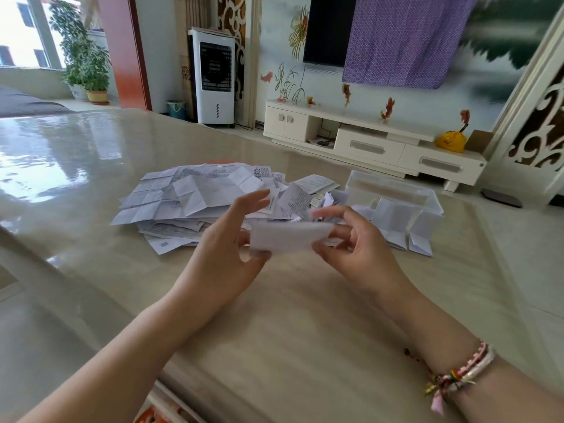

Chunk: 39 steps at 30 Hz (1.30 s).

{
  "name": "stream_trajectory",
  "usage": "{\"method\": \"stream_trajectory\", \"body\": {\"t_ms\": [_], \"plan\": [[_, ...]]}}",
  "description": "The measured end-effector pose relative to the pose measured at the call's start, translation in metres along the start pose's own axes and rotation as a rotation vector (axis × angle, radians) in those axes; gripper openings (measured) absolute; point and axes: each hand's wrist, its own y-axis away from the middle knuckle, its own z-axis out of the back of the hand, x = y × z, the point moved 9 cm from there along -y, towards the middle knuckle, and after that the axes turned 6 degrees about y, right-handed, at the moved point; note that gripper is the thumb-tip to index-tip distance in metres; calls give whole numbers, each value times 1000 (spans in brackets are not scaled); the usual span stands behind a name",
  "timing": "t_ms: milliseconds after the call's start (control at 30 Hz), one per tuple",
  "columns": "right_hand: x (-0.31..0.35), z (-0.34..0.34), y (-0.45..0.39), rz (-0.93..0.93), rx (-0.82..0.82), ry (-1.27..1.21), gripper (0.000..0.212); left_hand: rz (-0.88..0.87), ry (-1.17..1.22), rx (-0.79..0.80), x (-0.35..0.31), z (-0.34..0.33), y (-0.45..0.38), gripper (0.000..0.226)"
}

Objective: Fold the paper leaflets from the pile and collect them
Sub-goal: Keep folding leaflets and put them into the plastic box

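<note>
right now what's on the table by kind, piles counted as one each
Pile of unfolded leaflets: 1
Clear plastic box: 1
Group of folded leaflets in and beside the box: 1
Folded leaflet held above the table, pinched by the left hand and right hand: 1
Total: 4
</note>
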Motion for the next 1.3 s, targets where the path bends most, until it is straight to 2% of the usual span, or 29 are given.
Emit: {"method": "stream_trajectory", "body": {"t_ms": [67,133,200,300,400,500,567,667,767,900,1067,1300], "plan": [[4,2,1,104,3,200,24,-11,-34,33,2,0,0,73],[6,0,2,159,20,370,22,-9,-51,92,4,-2,1,60],[6,-4,2,182,64,439,20,-19,-92,173,5,-8,3,38],[0,-15,6,119,226,438,13,-34,-171,253,11,-17,6,12],[-12,-17,6,20,264,376,3,-16,-214,276,21,-19,5,14],[-19,-15,1,-5,202,392,4,17,-251,265,27,-18,4,12],[-22,-16,0,0,189,469,12,19,-303,260,30,-18,3,22],[-21,-20,0,55,177,558,27,-8,-397,249,31,-19,3,40],[-15,-20,1,96,195,559,35,-36,-453,264,30,-20,4,37],[-10,-24,6,111,299,518,36,-74,-460,307,27,-24,6,27],[-1,-23,8,165,324,541,34,-109,-495,280,23,-22,7,25],[5,-29,16,279,432,731,33,-87,-502,235,19,-21,7,37]]}}
